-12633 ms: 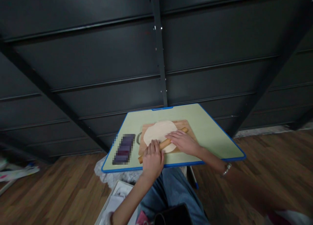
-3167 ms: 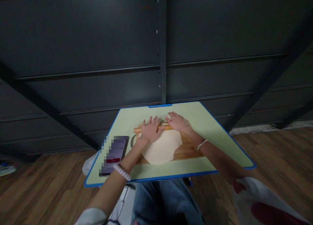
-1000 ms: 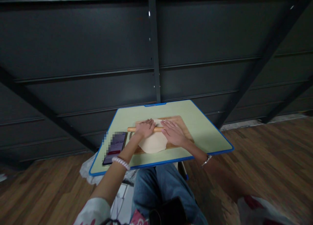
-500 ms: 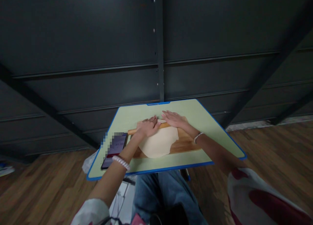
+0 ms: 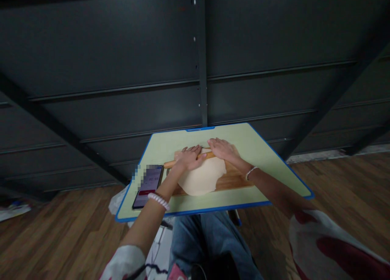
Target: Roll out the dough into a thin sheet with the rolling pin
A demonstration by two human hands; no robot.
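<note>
Dark phone (image 5: 150, 183) (near rolling pin (image 5: 170, 164))

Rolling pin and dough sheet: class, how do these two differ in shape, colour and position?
Shape: the rolling pin is long and narrow, while the dough sheet is flat, broad and roundish, with an uneven right edge.
Colour: the rolling pin is golden brown; the dough sheet is pale cream.
Position: the rolling pin lies across the top, and the dough sheet lies beneath it on the wooden board.
Shared: hands partly hide both.
</note>
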